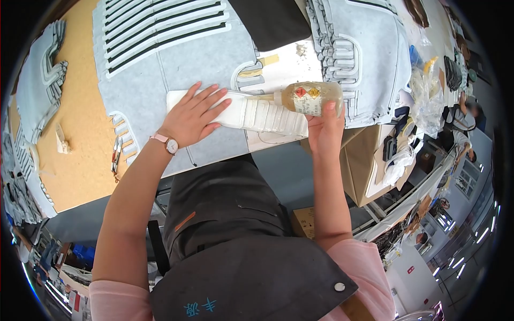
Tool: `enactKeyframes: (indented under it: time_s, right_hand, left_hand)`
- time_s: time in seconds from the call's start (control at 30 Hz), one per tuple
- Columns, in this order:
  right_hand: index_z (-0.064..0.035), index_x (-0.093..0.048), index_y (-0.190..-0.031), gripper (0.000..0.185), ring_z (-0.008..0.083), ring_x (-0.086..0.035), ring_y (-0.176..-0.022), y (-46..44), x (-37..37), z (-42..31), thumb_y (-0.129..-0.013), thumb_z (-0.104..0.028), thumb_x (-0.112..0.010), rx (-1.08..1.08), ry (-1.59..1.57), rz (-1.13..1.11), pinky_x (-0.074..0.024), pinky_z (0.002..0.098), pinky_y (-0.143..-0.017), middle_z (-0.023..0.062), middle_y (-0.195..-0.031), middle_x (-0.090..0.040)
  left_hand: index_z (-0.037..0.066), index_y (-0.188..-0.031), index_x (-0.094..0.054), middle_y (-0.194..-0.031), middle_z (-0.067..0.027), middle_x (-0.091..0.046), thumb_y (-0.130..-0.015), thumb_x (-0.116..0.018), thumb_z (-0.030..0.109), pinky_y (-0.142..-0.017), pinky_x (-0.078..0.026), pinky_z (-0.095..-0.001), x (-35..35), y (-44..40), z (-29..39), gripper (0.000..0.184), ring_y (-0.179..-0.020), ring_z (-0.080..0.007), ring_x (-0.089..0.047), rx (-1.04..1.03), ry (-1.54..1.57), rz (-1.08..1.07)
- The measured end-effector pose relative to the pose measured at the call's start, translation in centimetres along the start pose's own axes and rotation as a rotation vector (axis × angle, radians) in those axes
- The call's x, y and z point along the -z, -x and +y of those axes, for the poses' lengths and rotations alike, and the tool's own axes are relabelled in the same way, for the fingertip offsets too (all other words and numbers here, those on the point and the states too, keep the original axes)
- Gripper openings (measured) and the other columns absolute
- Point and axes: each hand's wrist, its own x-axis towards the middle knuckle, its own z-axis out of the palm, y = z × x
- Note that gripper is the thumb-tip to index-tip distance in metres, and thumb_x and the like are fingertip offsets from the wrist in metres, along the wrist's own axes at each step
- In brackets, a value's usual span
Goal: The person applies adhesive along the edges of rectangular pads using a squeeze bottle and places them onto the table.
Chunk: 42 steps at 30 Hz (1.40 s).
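My left hand (195,117), a watch on its wrist, lies flat with fingers spread on the left end of a white strip (235,109). My right hand (326,125) is wrapped round a translucent bottle (308,98) with red and yellow labels. The bottle is tilted on its side, its nozzle pointing left over a row of overlapping pale pieces (273,119) at the strip's right part. Under the strip's left end is a large grey panel (144,69) with black and white stripes.
Stacked grey panels (369,59) lie at the right, beside clear plastic bags (428,91). Another grey stack (37,91) is at the far left. Tweezers-like tools (115,155) lie near the table's front edge. A cardboard box (361,160) stands below right. People are in the right background.
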Motion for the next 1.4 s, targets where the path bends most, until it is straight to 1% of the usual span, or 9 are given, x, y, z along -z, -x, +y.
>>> enactKeyframes:
  time_s: [0.07,0.17,0.67,0.87,0.97,1.07,1.27,1.37,1.4]
  right_hand:
    - [0.0008,-0.027,-0.124,0.06,0.0232,-0.047,-0.108,-0.1,0.0,0.1,-0.08,-0.02,-0.063,0.014,0.007,0.03,-0.0414,0.0369,-0.092,0.0148,-0.117,-0.043]
    - [0.0008,-0.022,-0.127,0.065,0.0247,-0.048,-0.108,-0.1,-0.6,0.4,-0.082,-0.023,-0.062,0.067,0.133,0.017,-0.0415,0.0398,-0.092,0.0153,-0.117,-0.044]
    - [0.0037,-0.018,-0.13,0.07,0.0244,-0.046,-0.11,0.5,-0.3,0.8,-0.082,-0.023,-0.061,-0.025,0.184,0.041,-0.0401,0.0382,-0.092,0.0165,-0.119,-0.043]
    - [0.0043,-0.019,-0.129,0.069,0.0242,-0.046,-0.109,0.4,0.0,0.9,-0.082,-0.023,-0.062,-0.02,0.158,0.02,-0.0408,0.0374,-0.092,0.0166,-0.118,-0.043]
    - [-0.0006,-0.03,-0.126,0.066,0.018,-0.048,-0.101,0.8,-0.2,0.7,-0.076,-0.022,-0.068,-0.091,0.152,0.041,-0.0439,0.0281,-0.081,0.0121,-0.112,-0.046]
    - [-0.0017,-0.032,-0.125,0.065,0.0173,-0.049,-0.098,1.3,0.2,1.0,-0.076,-0.022,-0.069,-0.125,0.178,0.057,-0.0449,0.0268,-0.077,0.0111,-0.11,-0.048]
    - [-0.0017,-0.032,-0.126,0.065,0.0164,-0.049,-0.097,1.5,0.6,1.0,-0.076,-0.021,-0.069,-0.143,0.136,0.045,-0.0443,0.0263,-0.078,0.0103,-0.11,-0.048]
    - [-0.0024,-0.034,-0.125,0.061,0.0177,-0.05,-0.1,2.0,1.1,1.2,-0.078,-0.025,-0.066,-0.175,0.201,-0.005,-0.0445,0.0285,-0.081,0.0108,-0.111,-0.049]
    - [-0.003,-0.035,-0.124,0.06,0.0185,-0.051,-0.101,2.2,1.3,1.0,-0.079,-0.029,-0.064,-0.195,0.105,-0.023,-0.0445,0.0298,-0.082,0.0108,-0.112,-0.049]
  left_hand:
    - [0.012,-0.128,-0.039,-0.134,-0.0074,-0.036,-0.075,-0.059,0.023,-0.107,-0.019,-0.0455,0.0,0.0,0.0,0.057,-0.125,-0.0242,-0.031,0.001,0.0,0.0]
    - [0.012,-0.128,-0.039,-0.134,-0.0074,-0.035,-0.076,-0.059,0.023,-0.107,-0.019,-0.0454,0.0,0.1,0.0,0.057,-0.125,-0.024,-0.031,0.003,-0.001,-0.001]
    - [0.012,-0.128,-0.039,-0.134,-0.0072,-0.035,-0.077,-0.058,0.024,-0.107,-0.018,-0.0449,-0.1,0.0,-0.1,0.056,-0.126,-0.0235,-0.031,0.004,-0.006,0.0]
    - [0.012,-0.128,-0.04,-0.134,-0.0075,-0.035,-0.075,-0.059,0.023,-0.107,-0.019,-0.0452,0.0,0.0,0.0,0.057,-0.125,-0.0239,-0.031,0.001,-0.001,-0.003]
    - [0.012,-0.128,-0.039,-0.134,-0.0074,-0.035,-0.075,-0.06,0.023,-0.107,-0.019,-0.0452,0.0,0.0,0.0,0.058,-0.125,-0.0239,-0.031,0.001,-0.002,-0.007]
    - [0.012,-0.128,-0.039,-0.134,-0.0073,-0.035,-0.075,-0.06,0.023,-0.107,-0.019,-0.0452,0.0,0.0,-0.1,0.058,-0.125,-0.0239,-0.031,0.001,-0.002,-0.008]
    - [0.012,-0.129,-0.039,-0.134,-0.0073,-0.035,-0.075,-0.06,0.023,-0.107,-0.019,-0.0454,0.0,0.0,0.0,0.059,-0.125,-0.024,-0.03,0.001,-0.001,-0.012]
    - [0.012,-0.129,-0.038,-0.135,-0.0076,-0.034,-0.074,-0.061,0.022,-0.107,-0.018,-0.0457,0.0,0.0,-0.1,0.06,-0.126,-0.0244,-0.03,0.004,0.004,-0.02]
    - [0.011,-0.129,-0.038,-0.135,-0.0078,-0.034,-0.074,-0.061,0.022,-0.107,-0.018,-0.0458,0.0,0.0,0.0,0.06,-0.126,-0.0248,-0.029,0.004,0.006,-0.028]
